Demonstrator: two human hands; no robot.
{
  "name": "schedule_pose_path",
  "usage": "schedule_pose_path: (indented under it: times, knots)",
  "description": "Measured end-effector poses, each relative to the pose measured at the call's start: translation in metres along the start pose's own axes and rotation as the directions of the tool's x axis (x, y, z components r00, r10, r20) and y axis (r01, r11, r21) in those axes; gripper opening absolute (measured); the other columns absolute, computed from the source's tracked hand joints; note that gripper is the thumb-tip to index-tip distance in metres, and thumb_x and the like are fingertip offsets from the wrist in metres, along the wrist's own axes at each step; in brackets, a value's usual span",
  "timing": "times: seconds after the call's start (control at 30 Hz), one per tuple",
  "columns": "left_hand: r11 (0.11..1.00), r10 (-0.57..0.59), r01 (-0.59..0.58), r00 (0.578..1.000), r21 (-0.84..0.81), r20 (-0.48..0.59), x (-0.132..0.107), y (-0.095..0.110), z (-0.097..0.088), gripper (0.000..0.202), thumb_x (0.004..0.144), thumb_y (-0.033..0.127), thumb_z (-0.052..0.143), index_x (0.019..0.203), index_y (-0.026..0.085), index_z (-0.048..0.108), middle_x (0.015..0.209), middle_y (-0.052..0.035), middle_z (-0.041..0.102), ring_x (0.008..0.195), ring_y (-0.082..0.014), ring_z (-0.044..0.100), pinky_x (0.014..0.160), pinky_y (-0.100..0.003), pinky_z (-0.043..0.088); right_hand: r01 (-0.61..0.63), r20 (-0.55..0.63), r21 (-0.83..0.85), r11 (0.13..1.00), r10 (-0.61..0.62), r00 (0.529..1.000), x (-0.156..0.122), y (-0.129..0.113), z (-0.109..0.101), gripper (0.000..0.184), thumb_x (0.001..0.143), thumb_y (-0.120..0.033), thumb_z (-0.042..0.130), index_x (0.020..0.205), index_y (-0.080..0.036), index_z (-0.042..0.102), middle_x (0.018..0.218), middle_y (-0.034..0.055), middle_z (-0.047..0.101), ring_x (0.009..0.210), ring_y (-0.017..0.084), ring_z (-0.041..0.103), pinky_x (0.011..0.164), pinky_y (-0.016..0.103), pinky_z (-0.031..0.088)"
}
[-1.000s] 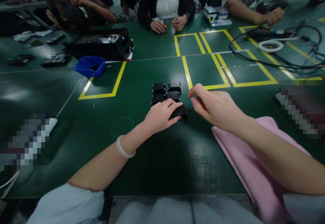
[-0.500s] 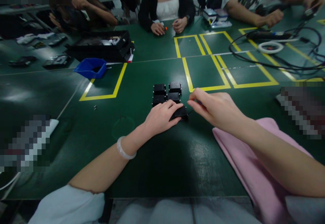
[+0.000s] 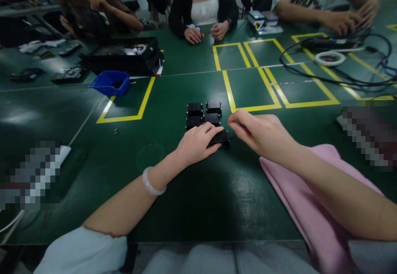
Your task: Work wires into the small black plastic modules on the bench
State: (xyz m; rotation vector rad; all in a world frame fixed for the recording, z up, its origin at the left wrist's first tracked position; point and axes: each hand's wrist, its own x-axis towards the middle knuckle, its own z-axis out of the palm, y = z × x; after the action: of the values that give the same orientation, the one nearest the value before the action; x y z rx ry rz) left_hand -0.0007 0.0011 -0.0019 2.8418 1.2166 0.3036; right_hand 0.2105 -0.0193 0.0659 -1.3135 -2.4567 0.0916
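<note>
Nearest, on the right: one pink cloth point(image 3: 297, 199) over the edge of the table point(image 3: 198, 199), under the right forearm. On the left wrist, one white bracelet point(image 3: 151, 183). Two hands at the middle of the green tabletop, both forearms stretched forward and angled inward. Left hand point(image 3: 197, 143) palm down, fingers draped over one black box point(image 3: 222, 138) and holding it against the tabletop. Right hand point(image 3: 263, 133) just beside that box, knuckles up, thumb and forefinger pinched shut on a thin dark piece point(image 3: 242, 126), too small to make out. Five boxes counted in all: the held one in front, then four black boxes point(image 3: 212, 118) in a two-by-two block just behind it. All small, squarish, matt black, with pale specks at the corners. Farther left, one blue bin point(image 3: 109, 82), then one long black tray point(image 3: 124, 58). Farther right, yellow tape rectangles point(image 3: 257, 107), dark cables point(image 3: 341, 79) and one white ring point(image 3: 330, 58). At the far edge, three other people point(image 3: 203, 9) seated, hands on the table.
</note>
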Motion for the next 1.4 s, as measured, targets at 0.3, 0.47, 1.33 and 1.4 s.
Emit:
schedule_pose_path:
  times: [0.3, 0.47, 1.33, 1.4]
  knots:
    - [1.000, -0.005, 0.005, 1.000, 0.003, 0.013, 0.0001, 0.0011, -0.0026, 0.046, 0.092, 0.040, 0.054, 0.133, 0.023, 0.045, 0.119, -0.0058, 0.056, 0.094, -0.0209, 0.060, 0.081, -0.032, 0.046, -0.113, -0.022, -0.166, 0.980, 0.111, 0.994, 0.0006, -0.0010, -0.0027, 0.035, 0.097, -0.040, 0.030, 0.096, -0.017, 0.056, 0.067, 0.0019, 0.064, 0.053, 0.015, 0.055, 0.051, 0.026, 0.025]
    - [1.000, 0.000, 0.001, 1.000, -0.003, 0.013, 0.0000, 0.0008, -0.0027, 0.046, 0.092, 0.040, 0.054, 0.133, 0.023, 0.044, 0.119, -0.0060, 0.056, 0.095, -0.0209, 0.059, 0.082, -0.033, 0.046, -0.042, -0.016, -0.078, 0.996, 0.040, 0.999, 0.0010, -0.0021, -0.0030, 0.025, 0.095, -0.029, 0.035, 0.108, -0.017, 0.053, 0.067, -0.0011, 0.062, 0.051, 0.012, 0.052, 0.051, 0.024, 0.027]
    - [1.000, 0.002, -0.002, 1.000, 0.021, -0.002, -0.0001, 0.0009, -0.0021, 0.044, 0.092, 0.040, 0.054, 0.131, 0.022, 0.045, 0.117, -0.0061, 0.057, 0.091, -0.0204, 0.060, 0.078, -0.032, 0.046, -0.035, 0.009, -0.055, 0.998, 0.036, 0.999, 0.0001, -0.0016, -0.0042, 0.027, 0.096, -0.036, 0.036, 0.101, -0.017, 0.054, 0.063, -0.0013, 0.059, 0.055, 0.014, 0.056, 0.053, 0.024, 0.027]
    - [1.000, 0.001, 0.000, 1.000, 0.017, -0.004, -0.0001, 0.0009, -0.0019, 0.044, 0.091, 0.040, 0.054, 0.131, 0.022, 0.046, 0.117, -0.0062, 0.057, 0.092, -0.0205, 0.060, 0.078, -0.032, 0.046, -0.037, 0.019, -0.052, 0.998, 0.038, 0.999, 0.0003, -0.0011, -0.0048, 0.029, 0.096, -0.039, 0.034, 0.098, -0.018, 0.054, 0.063, -0.0008, 0.058, 0.056, 0.014, 0.056, 0.053, 0.024, 0.027]
